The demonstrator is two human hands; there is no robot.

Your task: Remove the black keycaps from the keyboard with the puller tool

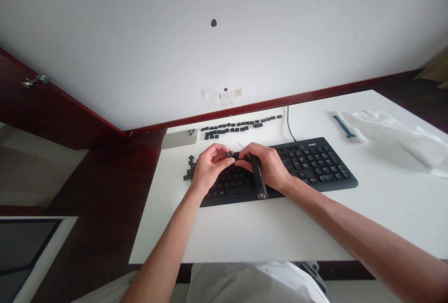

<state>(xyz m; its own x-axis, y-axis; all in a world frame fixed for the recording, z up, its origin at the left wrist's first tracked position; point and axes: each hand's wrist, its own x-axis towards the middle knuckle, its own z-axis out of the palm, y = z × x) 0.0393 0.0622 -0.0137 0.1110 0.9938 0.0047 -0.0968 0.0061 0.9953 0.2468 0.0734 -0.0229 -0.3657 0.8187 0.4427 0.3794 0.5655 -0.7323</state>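
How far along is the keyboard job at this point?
Done: loose keycaps lie in rows above the black keyboard, with more in a small pile by its left end. In hand: the left hand pinches what looks like a small black keycap; the right hand grips a black tool. Left: keys still seated across the keyboard's right side.

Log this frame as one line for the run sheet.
left hand: pinches black keycap | right hand: holds black tool | over: black keyboard | beside: loose keycaps
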